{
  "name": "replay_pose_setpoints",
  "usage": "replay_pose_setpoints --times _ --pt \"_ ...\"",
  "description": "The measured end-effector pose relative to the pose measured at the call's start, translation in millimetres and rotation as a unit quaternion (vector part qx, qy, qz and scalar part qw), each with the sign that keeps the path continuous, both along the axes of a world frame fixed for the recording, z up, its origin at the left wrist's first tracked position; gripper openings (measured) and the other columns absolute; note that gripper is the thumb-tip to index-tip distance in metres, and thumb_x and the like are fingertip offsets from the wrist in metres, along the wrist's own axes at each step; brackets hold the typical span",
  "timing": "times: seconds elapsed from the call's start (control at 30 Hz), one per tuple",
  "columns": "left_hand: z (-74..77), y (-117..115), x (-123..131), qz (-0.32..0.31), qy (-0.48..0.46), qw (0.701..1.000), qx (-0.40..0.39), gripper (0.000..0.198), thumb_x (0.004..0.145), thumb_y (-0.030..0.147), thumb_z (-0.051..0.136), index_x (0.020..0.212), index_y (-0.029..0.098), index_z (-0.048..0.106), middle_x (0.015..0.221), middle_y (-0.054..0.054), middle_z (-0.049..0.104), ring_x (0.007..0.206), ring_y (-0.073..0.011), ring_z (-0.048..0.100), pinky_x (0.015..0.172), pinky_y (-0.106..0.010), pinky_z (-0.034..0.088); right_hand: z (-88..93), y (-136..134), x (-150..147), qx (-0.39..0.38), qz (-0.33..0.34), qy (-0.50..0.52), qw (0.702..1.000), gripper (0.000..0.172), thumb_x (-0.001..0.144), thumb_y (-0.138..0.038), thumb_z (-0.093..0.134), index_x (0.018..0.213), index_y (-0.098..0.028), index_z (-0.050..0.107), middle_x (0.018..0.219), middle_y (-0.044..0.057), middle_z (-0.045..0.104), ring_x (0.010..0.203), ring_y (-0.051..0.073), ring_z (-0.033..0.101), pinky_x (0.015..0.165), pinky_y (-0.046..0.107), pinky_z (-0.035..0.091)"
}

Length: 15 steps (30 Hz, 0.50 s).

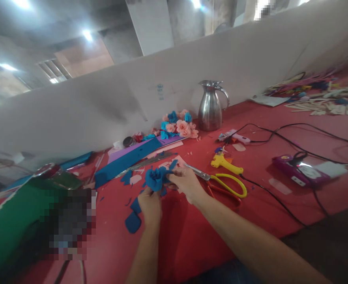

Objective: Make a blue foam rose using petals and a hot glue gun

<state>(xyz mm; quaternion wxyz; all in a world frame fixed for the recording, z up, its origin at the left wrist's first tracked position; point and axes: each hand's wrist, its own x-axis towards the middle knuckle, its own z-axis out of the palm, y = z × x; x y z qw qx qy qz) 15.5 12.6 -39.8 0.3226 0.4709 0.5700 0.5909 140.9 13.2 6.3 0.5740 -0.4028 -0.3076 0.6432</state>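
A blue paper flower (154,179) is held up above the red table by my left hand (150,203), whose fingers are closed round its base. My right hand (186,181) pinches a blue petal at the flower's right side; whether that petal is joined to it I cannot tell. Loose blue petals (133,222) lie just left of my left hand. Beside my right wrist rest large scissors (202,173) with one yellow and one red handle. Blue and pink paper scraps (136,179) are scattered behind the flower.
Finished pink and blue flowers (182,125) are piled by the wall, near a steel jug (210,106). Yellow glue gun (225,162), pink glue gun (236,136) and purple power strip (301,169) trail black cords on the right. Blue paper sheet (126,161) and green box (11,228) lie left.
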Motion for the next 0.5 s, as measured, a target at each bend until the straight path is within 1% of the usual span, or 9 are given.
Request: replay_pose_setpoints --times 0.2,0.37,0.5 --pt "-4.2 0.5 -5.1 0.015 0.052 0.999 0.0 0.022 0.064 0.031 0.069 0.053 0.015 0.059 0.048 0.005 0.047 0.051 -0.0098 0.035 0.048 -0.022 0.03 -2.2 0.0 -0.6 0.022 0.014 -0.007 1.0 0.008 0.063 -0.023 0.067 0.064 -0.016 0.071 0.054 0.0 0.066 0.05 0.011 0.062 0.05 0.019 0.047" --pt "-7.0 1.6 -7.6 0.03 0.08 0.996 -0.009 0.022 0.063 0.029 0.068 0.049 0.016 0.056 0.046 0.006 0.044 0.05 -0.0103 0.034 0.048 -0.023 0.029 -3.0 -0.6 -1.9 0.04 0.032 -0.002 0.999 0.01 0.064 -0.027 0.067 0.062 -0.018 0.07 0.06 -0.001 0.068 0.051 0.011 0.062 0.055 0.021 0.049" --pt "-6.3 0.7 -8.2 0.023 0.093 0.995 -0.001 0.016 0.064 0.026 0.065 0.053 0.016 0.06 0.048 0.006 0.044 0.051 -0.0108 0.034 0.049 -0.022 0.03 -1.1 -2.2 -2.2 0.039 0.037 -0.007 0.999 0.011 0.064 -0.027 0.066 0.062 -0.018 0.07 0.06 -0.002 0.067 0.052 0.011 0.062 0.058 0.022 0.05"
